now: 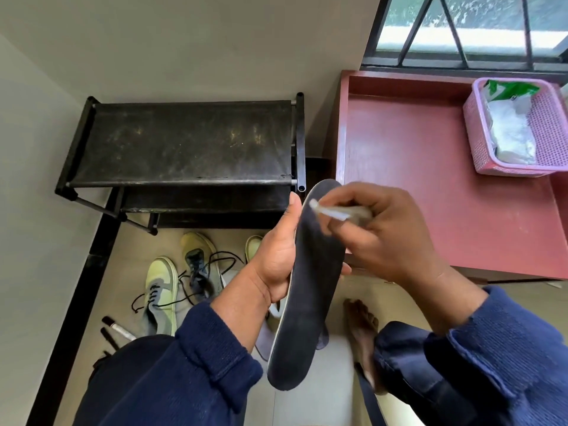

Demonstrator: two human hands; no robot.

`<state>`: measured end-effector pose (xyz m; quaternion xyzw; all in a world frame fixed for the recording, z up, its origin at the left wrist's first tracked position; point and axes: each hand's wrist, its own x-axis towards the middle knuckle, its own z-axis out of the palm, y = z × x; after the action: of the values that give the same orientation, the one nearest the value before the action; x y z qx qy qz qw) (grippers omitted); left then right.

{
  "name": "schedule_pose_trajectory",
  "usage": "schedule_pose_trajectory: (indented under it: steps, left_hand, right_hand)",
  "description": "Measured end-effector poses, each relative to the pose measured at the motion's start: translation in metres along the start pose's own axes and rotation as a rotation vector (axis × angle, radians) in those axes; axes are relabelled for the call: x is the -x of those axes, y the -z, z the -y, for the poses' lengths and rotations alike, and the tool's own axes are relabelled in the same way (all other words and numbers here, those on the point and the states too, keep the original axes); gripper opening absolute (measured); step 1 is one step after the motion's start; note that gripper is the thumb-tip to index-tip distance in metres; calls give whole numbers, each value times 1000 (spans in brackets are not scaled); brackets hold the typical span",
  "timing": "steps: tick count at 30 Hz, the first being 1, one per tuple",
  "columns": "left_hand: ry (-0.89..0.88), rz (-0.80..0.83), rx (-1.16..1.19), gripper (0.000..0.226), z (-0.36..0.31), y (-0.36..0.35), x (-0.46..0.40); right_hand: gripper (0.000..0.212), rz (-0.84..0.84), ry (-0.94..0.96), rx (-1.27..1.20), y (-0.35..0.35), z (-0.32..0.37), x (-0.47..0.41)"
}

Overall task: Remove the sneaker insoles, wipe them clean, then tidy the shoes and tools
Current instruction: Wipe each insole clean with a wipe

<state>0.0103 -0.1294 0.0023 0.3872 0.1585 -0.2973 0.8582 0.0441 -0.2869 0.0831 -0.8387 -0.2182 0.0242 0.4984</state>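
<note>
Left hand: my left hand (278,256) grips the dark insole (310,290) by its long edge, thumb up along the near side, fingers wrapped behind it.
Right hand: my right hand (381,232) pinches a white wipe (330,212) between thumb and curled fingers and presses it on the toe end of the insole.
Insole: held nearly upright in the middle of my view, toe end at 12 o'clock, heel end at 6 o'clock, above the floor (307,407).
Sneakers: two pale yellow-green and grey sneakers (161,290) lie on the floor at 8 o'clock from the insole, black laces loose; the toe of a third shoe (253,245) shows just behind my left hand, the rest hidden by my wrist.
Second insole: a greyish insole (264,339) lies on the floor, mostly covered by my left sleeve and the held insole.
Tools: dark brushes or pens (118,329) lie on the floor at 8 o'clock, beside the nearer sneaker; I cannot tell exactly what they are.
Shoe rack: a black rack (184,142) stands at 11 o'clock against the wall.
Table: a reddish table (415,142) sits at 2 o'clock under the barred window (461,26).
Basket: a pink basket (547,133) with a pack of wipes (510,127) stands on the table's far right.
Foot: my bare foot (364,327) rests on the floor at 5 o'clock.
</note>
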Motion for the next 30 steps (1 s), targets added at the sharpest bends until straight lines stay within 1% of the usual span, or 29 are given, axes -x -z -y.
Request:
schedule_pose_trajectory:
  steps: [2,3,4,5,7,10,11,12,14,15,16,18,19,20,22,23,25,27,29,30]
  left_hand:
    - [11,32,3,91,-1,-2,1]
    - [10,39,0,89,-2,-4,2]
    - [2,56,-1,89,-2,-5,2]
    - [-3,82,-1,92,-2,-6,2]
    - [-1,121,-4,98,-1,-7,3]
    - [-21,138,25,100,-3,-8,4]
    - [-28,138,37,102,-4,-7,4]
    - [-37,145,43,105,-5,-7,5]
    - [-53,162,41,103,-7,-9,6]
    - [-55,155,34,100,-8,-11,7]
    - [-50,133,26,99,-8,-13,8]
    - [-42,76,20,105,-9,-17,14]
    - [-43,54,18,105,-10,-19,16]
    - [-54,35,11,101,-10,-20,20]
    - [-85,-13,14,89,-13,-22,32]
    - [-105,-41,24,87,-14,-24,39]
    - [-143,-117,44,90,-15,-26,49]
    - [-178,-205,37,94,-15,-27,62]
    - [-190,-273,26,103,-13,-25,76]
    - [-193,-296,14,110,-12,-23,84]
  right_hand:
    - [23,-218,-39,75,3,-5,-4]
    - [23,-298,-63,114,2,-7,-4]
    - [23,-345,-82,146,1,-10,-5]
    - [21,-357,-87,178,0,-13,-5]
    - [19,-280,-62,242,-3,-14,-4]
    - [22,0,72,266,-9,-9,-1]
    - [23,75,111,224,-9,-7,0]
    - [23,110,124,163,-8,-4,1]
    - [22,62,46,-11,-5,0,-1]
    - [22,9,-41,-152,-2,2,-3]
    - [22,-50,-153,-344,1,2,-5]
    - [20,-129,-378,-750,6,1,-7]
    - [19,-156,-464,-887,8,-1,-7]
    - [19,-177,-530,-960,10,-1,-6]
    - [25,-189,-637,-1026,12,3,1]
    - [28,-179,-677,-1042,12,7,5]
    - [31,-139,-717,-1072,12,12,14]
    - [27,-96,-714,-1100,11,15,27]
    - [21,-66,-712,-1079,6,14,38]
    - [20,-47,-721,-1028,2,13,43]
